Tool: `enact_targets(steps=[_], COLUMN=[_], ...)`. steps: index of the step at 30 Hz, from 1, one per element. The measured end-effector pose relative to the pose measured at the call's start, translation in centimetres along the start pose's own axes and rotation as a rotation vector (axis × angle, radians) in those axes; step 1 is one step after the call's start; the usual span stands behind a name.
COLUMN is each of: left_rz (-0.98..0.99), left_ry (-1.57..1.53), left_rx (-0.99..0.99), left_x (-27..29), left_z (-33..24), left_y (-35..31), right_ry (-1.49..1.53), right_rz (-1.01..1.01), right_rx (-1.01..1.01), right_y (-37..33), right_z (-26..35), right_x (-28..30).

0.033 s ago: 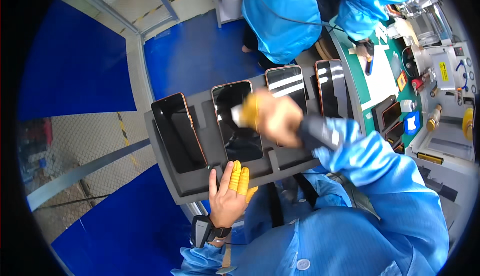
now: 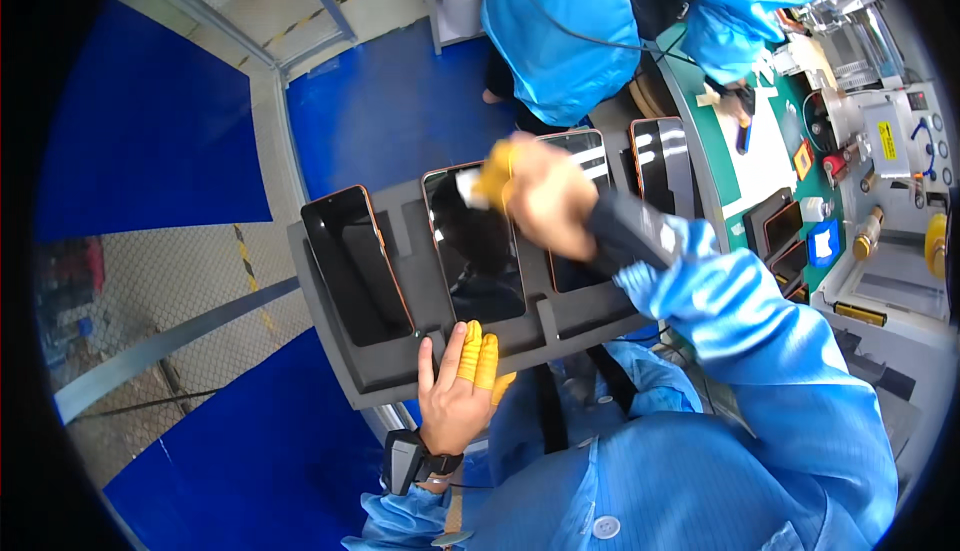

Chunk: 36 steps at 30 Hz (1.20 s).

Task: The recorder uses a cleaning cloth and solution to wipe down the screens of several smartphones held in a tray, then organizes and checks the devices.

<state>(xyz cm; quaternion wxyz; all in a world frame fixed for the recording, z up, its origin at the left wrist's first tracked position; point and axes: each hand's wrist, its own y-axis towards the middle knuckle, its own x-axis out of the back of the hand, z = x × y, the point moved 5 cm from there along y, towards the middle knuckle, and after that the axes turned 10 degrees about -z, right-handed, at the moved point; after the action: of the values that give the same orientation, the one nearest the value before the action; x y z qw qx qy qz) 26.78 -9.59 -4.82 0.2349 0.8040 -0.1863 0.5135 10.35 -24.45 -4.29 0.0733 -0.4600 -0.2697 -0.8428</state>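
Observation:
A dark grey foam tray in front of me holds several smartphones with black screens and orange edges. Over the upper part of the second phone from the left, my right hand pinches a small white wiping cloth. That hand is blurred, and yellow finger cots cover its fingertips. Whether the cloth touches the glass I cannot tell. My left hand lies with fingers stretched out on the tray's near edge, just below that phone, with yellow cots on some fingers. The leftmost phone rests beside it.
To the right, a green-topped workbench carries more phones, a blue square item and small bottles. A co-worker in a blue smock stands beyond the tray, one hand over a white sheet. Metal framing borders the left.
My right hand has moved away from me, toward the far end of the second phone, taking the cloth along. My left hand stays put. The co-worker's hand has shifted slightly.

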Motion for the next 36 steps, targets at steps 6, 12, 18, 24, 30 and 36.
enact_targets(steps=[6,12,18,24,30,36], left_rz=[-0.007,-0.003,0.025,0.033,0.07,0.091], left_ry=[0.002,-0.001,-0.021,-0.026,-0.01,-0.006], left_rx=[-0.032,-0.013,0.0,0.011,0.013,0.015], left_x=[-0.3,-0.2,-0.3,-0.1,-0.1,-0.4], left_z=[0.0,0.5,0.2,0.2,0.2,0.2], left_y=[0.5,-0.3,0.3,0.3,0.2,0.1], right_ry=[0.064,-0.201,0.131,-0.07,0.023,0.029], right_rz=[-0.159,-0.081,-0.143,-0.161,-0.221,-0.274], right_rx=[0.022,0.041,-0.138,-0.025,-0.105,-0.153], right_y=[-5.7,0.0,-5.3,-3.0,-4.4,-6.1], right_z=[5.7,2.2,5.6,4.6,4.2,6.2], right_x=[0.9,1.7,1.0,1.4,1.3,0.7])
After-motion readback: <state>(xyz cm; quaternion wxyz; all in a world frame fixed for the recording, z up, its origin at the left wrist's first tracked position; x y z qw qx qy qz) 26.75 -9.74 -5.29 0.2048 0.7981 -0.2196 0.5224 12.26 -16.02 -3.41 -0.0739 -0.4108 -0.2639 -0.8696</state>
